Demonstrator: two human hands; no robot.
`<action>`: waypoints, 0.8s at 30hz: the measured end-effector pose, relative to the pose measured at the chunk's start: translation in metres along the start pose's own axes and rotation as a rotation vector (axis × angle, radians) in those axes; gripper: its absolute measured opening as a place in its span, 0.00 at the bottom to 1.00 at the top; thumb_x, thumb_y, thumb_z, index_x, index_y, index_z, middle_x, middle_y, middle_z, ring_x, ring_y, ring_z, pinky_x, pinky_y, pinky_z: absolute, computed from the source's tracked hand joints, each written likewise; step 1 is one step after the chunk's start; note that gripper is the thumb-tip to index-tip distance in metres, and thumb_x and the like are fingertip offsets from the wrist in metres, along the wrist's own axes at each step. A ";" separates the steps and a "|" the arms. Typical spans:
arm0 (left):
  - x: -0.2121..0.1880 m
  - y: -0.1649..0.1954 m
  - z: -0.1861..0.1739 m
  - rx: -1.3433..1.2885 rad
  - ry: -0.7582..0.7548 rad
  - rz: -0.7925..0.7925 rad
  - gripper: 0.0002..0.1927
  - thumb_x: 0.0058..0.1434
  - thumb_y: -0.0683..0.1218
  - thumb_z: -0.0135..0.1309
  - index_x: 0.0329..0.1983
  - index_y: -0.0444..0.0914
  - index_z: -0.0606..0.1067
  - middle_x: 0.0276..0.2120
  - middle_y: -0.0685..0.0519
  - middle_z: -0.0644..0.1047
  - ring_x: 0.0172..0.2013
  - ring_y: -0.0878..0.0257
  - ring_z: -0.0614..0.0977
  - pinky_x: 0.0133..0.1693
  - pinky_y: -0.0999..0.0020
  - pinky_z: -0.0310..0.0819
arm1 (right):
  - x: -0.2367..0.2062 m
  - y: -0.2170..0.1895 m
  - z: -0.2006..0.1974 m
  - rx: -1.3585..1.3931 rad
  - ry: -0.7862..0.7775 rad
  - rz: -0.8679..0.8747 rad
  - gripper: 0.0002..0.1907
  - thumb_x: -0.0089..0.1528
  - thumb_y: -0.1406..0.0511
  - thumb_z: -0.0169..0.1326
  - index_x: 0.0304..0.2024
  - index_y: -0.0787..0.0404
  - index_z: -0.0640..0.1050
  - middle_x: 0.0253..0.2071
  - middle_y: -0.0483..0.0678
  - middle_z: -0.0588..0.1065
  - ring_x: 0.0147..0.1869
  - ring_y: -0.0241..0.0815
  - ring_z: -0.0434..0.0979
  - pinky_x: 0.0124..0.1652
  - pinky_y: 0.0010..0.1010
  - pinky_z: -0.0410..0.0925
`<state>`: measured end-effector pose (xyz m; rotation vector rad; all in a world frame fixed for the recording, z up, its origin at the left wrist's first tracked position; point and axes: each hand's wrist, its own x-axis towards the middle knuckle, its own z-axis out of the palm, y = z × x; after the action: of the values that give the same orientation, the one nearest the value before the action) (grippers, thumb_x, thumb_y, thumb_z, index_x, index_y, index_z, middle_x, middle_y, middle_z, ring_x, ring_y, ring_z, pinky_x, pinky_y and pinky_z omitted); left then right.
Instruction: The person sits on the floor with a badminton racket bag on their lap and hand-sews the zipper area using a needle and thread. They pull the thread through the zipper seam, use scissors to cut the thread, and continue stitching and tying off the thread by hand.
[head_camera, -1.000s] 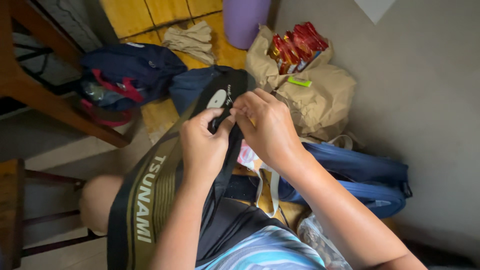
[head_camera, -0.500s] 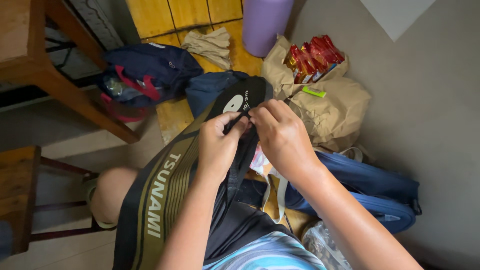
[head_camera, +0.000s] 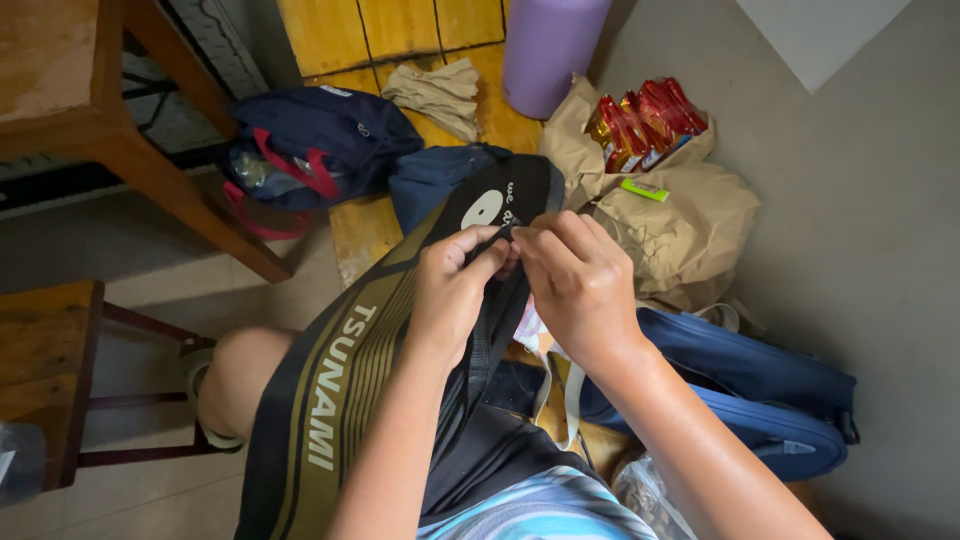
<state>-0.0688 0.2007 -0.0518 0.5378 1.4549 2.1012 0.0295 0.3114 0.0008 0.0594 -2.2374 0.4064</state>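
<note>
A long black and olive-gold racket bag (head_camera: 340, 400) lies across my lap, its far end near the floor. My left hand (head_camera: 452, 290) pinches the bag's edge near the top, fingers closed on the fabric. My right hand (head_camera: 575, 285) meets it from the right, its fingertips closed on the same spot, where a small dark zipper pull seems to sit, mostly hidden by my fingers. My bare knee (head_camera: 240, 370) shows under the bag at the left.
A brown paper bag (head_camera: 680, 225) holds several red snack packets (head_camera: 645, 120). A purple cylinder (head_camera: 550, 45) stands behind it. A navy bag with red straps (head_camera: 310, 150), a blue duffel (head_camera: 760, 390), a beige cloth (head_camera: 435, 95) and a wooden table leg (head_camera: 170, 180) surround me.
Both hands have stayed together at the bag's top edge. The view has shifted slightly, with the hands working the same spot and the dark pull less visible.
</note>
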 end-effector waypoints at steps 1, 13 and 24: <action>-0.001 0.000 -0.001 -0.002 -0.014 0.014 0.08 0.68 0.38 0.52 0.43 0.30 0.80 0.33 0.56 0.80 0.35 0.71 0.78 0.41 0.75 0.72 | -0.001 0.000 0.000 -0.001 0.001 -0.002 0.13 0.56 0.77 0.61 0.42 0.63 0.79 0.39 0.48 0.75 0.39 0.50 0.75 0.39 0.38 0.70; 0.003 -0.007 -0.001 -0.040 0.002 -0.011 0.07 0.68 0.39 0.53 0.42 0.30 0.80 0.32 0.56 0.79 0.33 0.71 0.77 0.39 0.75 0.71 | 0.001 0.001 0.003 0.093 -0.039 0.221 0.11 0.58 0.75 0.60 0.44 0.63 0.78 0.37 0.50 0.75 0.42 0.50 0.79 0.41 0.38 0.72; 0.000 0.006 0.004 0.166 0.057 0.029 0.07 0.65 0.41 0.58 0.39 0.31 0.81 0.30 0.58 0.79 0.31 0.74 0.75 0.35 0.76 0.69 | -0.006 0.009 0.005 0.234 -0.071 0.198 0.08 0.62 0.76 0.58 0.42 0.66 0.74 0.42 0.53 0.74 0.47 0.55 0.76 0.45 0.39 0.70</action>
<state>-0.0676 0.2019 -0.0445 0.5686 1.6738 2.0436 0.0285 0.3176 -0.0091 -0.0258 -2.2630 0.7840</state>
